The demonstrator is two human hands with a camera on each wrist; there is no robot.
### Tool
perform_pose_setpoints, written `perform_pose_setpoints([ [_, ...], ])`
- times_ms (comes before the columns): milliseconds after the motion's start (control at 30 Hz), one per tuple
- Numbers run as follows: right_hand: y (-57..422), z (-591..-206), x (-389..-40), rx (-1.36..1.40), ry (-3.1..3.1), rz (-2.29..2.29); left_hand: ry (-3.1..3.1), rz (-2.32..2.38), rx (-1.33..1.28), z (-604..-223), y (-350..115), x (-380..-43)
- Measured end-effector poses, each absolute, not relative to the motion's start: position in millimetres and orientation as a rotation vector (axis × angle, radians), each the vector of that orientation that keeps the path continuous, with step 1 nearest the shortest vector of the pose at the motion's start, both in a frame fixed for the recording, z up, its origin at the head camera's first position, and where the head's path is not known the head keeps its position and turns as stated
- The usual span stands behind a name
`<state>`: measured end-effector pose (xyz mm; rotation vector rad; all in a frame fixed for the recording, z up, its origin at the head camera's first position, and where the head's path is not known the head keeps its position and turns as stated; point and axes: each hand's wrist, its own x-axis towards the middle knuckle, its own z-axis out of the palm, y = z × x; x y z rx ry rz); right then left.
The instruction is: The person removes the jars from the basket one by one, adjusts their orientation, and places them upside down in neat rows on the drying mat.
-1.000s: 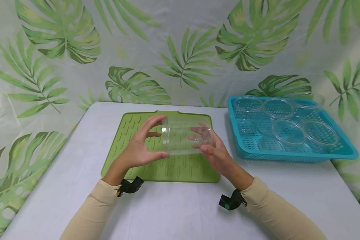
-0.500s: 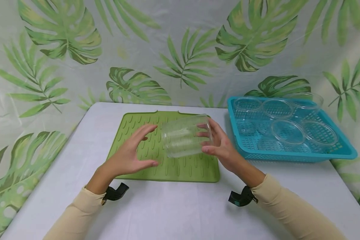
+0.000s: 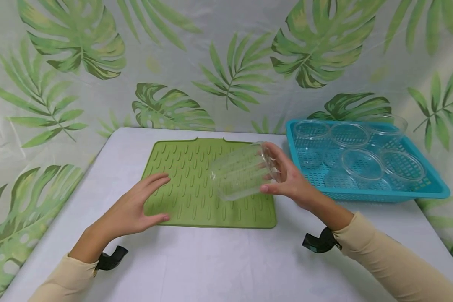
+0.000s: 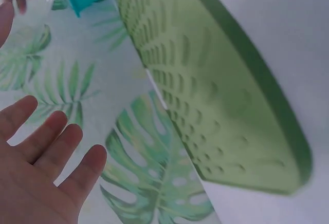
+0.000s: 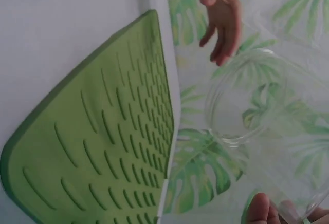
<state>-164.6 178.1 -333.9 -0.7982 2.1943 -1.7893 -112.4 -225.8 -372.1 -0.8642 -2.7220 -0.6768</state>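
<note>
A clear plastic cup (image 3: 238,172) lies tilted on its side in the air over the green ridged mat (image 3: 188,197). My right hand (image 3: 290,178) grips it round its right end, thumb below and fingers on the far side. In the right wrist view the round left end of the cup (image 5: 247,100) faces the camera. To the left, my left hand (image 3: 136,209) hovers over the mat's left edge, fingers spread and holding nothing. Its straight fingers also show in the left wrist view, where the hand (image 4: 41,172) is apart from the mat (image 4: 205,95).
A blue perforated basket (image 3: 362,195) stands at the right of the white table (image 3: 219,264). Several clear cups (image 3: 362,165) are in it, mouths upward. A leaf-patterned cloth (image 3: 234,75) hangs behind the table.
My left hand has come off the cup's left end and moved left and toward me. The right hand has shifted slightly right with the cup, which now tilts with its left end lower.
</note>
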Motion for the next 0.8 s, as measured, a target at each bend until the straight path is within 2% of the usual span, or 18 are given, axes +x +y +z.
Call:
perform_pose_setpoints([
  [367, 191.2, -315.2, -163.7, -0.819, 2.416, -1.597, -2.763, -0.657, -0.827, -388.1, -252.6, -106.6],
  [800, 202.8, -282.1, -168.4, -0.811, 2.600, -1.381, -2.890, -0.687, -0.751, -402.6, -267.7, -115.0],
])
